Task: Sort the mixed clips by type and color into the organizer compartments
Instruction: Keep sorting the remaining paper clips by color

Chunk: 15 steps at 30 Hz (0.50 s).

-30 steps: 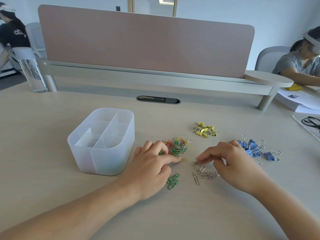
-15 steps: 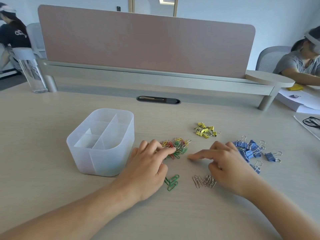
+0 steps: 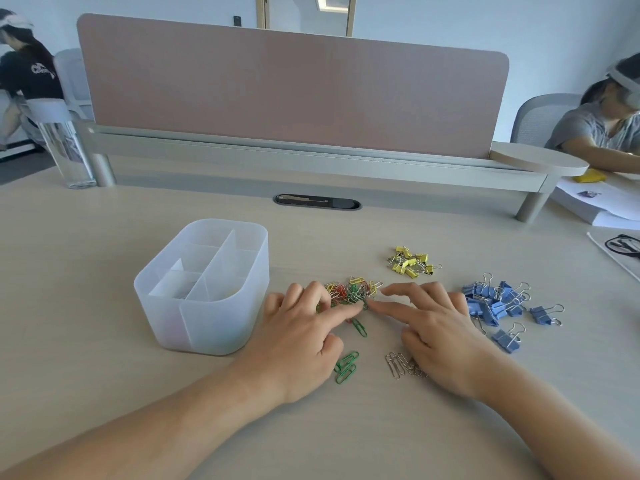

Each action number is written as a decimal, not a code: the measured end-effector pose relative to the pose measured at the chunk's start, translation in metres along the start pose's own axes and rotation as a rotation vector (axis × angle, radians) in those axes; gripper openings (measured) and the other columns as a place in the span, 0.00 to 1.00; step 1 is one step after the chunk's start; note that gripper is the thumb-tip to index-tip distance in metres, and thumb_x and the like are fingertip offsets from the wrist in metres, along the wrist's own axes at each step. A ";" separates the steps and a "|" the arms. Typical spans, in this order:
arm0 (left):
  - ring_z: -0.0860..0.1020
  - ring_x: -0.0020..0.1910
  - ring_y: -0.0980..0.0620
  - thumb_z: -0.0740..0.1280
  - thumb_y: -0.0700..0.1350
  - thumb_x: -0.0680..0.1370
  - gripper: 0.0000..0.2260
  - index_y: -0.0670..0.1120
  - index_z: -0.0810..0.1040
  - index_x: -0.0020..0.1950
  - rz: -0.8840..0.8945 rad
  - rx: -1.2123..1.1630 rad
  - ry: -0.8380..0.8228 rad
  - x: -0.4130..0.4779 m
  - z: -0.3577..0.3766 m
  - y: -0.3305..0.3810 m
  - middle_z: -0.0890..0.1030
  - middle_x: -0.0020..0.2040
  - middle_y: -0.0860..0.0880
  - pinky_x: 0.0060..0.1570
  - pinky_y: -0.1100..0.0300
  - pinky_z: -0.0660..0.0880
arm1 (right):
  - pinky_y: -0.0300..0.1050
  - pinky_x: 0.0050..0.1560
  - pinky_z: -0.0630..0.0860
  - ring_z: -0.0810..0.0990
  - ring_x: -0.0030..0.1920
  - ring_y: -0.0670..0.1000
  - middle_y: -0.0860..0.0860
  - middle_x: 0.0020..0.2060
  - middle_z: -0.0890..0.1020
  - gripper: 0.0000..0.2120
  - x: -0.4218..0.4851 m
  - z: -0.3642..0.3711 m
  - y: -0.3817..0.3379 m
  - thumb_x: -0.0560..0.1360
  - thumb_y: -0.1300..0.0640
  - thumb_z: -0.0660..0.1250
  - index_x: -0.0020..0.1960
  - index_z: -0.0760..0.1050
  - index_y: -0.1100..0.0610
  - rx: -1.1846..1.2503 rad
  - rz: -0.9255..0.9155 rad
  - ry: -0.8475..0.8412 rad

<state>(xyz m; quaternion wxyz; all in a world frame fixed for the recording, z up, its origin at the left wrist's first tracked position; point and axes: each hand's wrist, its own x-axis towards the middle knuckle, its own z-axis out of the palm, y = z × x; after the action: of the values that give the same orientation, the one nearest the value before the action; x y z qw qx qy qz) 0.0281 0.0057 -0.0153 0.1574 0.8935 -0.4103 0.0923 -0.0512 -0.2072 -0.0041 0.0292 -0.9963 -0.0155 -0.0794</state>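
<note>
Mixed paper clips (image 3: 349, 292) in red, green, yellow and silver lie in one tangled heap near the middle of the desk (image 3: 69, 306), just right of the translucent organizer (image 3: 194, 327).

My left hand (image 3: 298, 337) rests on the heap's left part with the index finger stretched flat and its tip at the heap's near edge. It grasps nothing. My right hand (image 3: 440, 337) lies relaxed with fingers spread, its index tip at that same edge beside my left index tip. It grasps nothing either.

- Single green clip (image 3: 360, 328): just nearside of the two fingertips.
- Green clips (image 3: 345, 367): small group beside my left thumb.
- Silver clips (image 3: 398, 365): partly under my right palm.
- Yellow binder clips (image 3: 410, 263): beyond the heap, toward the far edge.
- Blue binder clips (image 3: 498, 303): just right of my right hand.
</note>
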 end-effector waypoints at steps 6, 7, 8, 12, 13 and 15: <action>0.59 0.51 0.59 0.39 0.53 0.68 0.32 0.67 0.68 0.67 -0.005 -0.039 0.009 0.002 0.000 0.001 0.61 0.50 0.59 0.58 0.60 0.56 | 0.43 0.54 0.55 0.63 0.60 0.42 0.32 0.60 0.67 0.31 -0.003 -0.005 0.002 0.69 0.51 0.41 0.63 0.71 0.34 0.110 -0.018 0.045; 0.59 0.51 0.59 0.39 0.53 0.68 0.32 0.67 0.68 0.67 -0.007 -0.045 0.017 0.002 0.000 0.001 0.61 0.50 0.59 0.58 0.59 0.55 | 0.44 0.55 0.55 0.63 0.60 0.42 0.32 0.60 0.67 0.31 -0.003 -0.005 0.001 0.69 0.52 0.42 0.64 0.70 0.34 0.122 -0.006 0.053; 0.59 0.52 0.59 0.39 0.53 0.68 0.32 0.66 0.67 0.68 -0.011 -0.041 0.025 0.003 -0.001 0.000 0.62 0.51 0.59 0.58 0.59 0.55 | 0.43 0.55 0.55 0.62 0.60 0.42 0.32 0.61 0.66 0.31 -0.003 -0.006 0.001 0.69 0.52 0.42 0.65 0.69 0.34 0.120 0.009 0.052; 0.57 0.51 0.58 0.37 0.53 0.68 0.34 0.67 0.64 0.72 -0.025 0.000 0.002 0.002 0.000 0.002 0.60 0.50 0.58 0.58 0.59 0.55 | 0.41 0.57 0.50 0.55 0.63 0.39 0.32 0.66 0.59 0.35 0.000 -0.003 0.000 0.68 0.48 0.36 0.72 0.58 0.32 0.030 0.020 -0.018; 0.58 0.51 0.58 0.37 0.53 0.68 0.34 0.68 0.65 0.71 -0.019 -0.008 0.000 0.002 -0.001 0.002 0.60 0.50 0.58 0.58 0.59 0.55 | 0.41 0.57 0.50 0.54 0.64 0.39 0.32 0.66 0.58 0.36 0.000 -0.002 0.000 0.67 0.47 0.35 0.72 0.58 0.32 0.019 0.019 -0.032; 0.58 0.50 0.57 0.37 0.52 0.69 0.34 0.69 0.70 0.67 0.000 -0.042 0.008 0.001 -0.004 0.003 0.61 0.48 0.59 0.59 0.58 0.57 | 0.41 0.56 0.51 0.55 0.64 0.39 0.32 0.66 0.60 0.36 0.000 -0.003 0.002 0.67 0.47 0.35 0.69 0.63 0.32 0.037 0.028 -0.016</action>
<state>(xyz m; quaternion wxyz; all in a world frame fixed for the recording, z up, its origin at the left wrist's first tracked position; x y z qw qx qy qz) 0.0268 0.0045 -0.0111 0.1777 0.8897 -0.4113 0.0875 -0.0518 -0.2098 -0.0016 0.0488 -0.9963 -0.0031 -0.0709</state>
